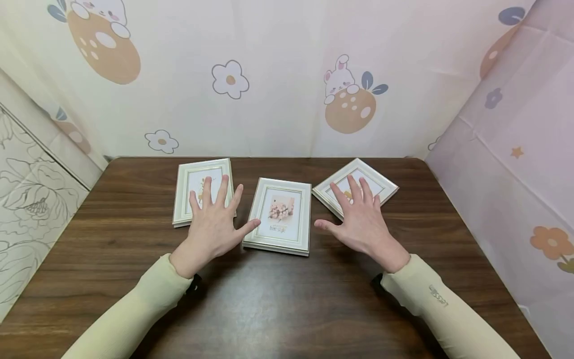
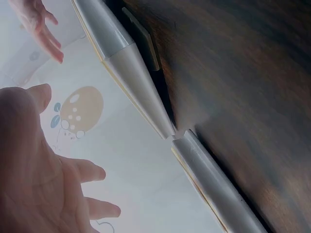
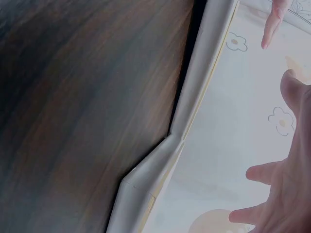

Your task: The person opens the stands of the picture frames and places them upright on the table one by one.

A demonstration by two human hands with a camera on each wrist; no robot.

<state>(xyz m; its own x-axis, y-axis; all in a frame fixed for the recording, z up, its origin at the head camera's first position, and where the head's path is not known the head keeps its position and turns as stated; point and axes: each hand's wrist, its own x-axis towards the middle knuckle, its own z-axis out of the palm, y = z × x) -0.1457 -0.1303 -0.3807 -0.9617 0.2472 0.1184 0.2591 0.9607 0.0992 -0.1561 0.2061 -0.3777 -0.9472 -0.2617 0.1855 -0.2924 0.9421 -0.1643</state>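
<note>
Three white picture frames with thin gold trim lie on the table, face up. Over the left picture frame (image 1: 181, 199) my left hand (image 1: 213, 224) hovers with fingers spread, its thumb reaching across the edge of the middle picture frame (image 1: 280, 239). That middle one shows pink flowers and lettering. My right hand (image 1: 360, 219) is spread over the lower part of the right picture frame (image 1: 387, 188), which lies turned at an angle. In the left wrist view, the left palm (image 2: 43, 179) is raised above the frame edges; the right palm (image 3: 291, 179) is likewise raised in the right wrist view.
The dark wood-grain table (image 1: 260, 309) ends at a patterned curtain (image 1: 278, 119) with rabbits and flowers behind it. Another curtain (image 1: 506, 164) borders the right side, and a panel with line-drawn flowers (image 1: 36, 209) stands at the left.
</note>
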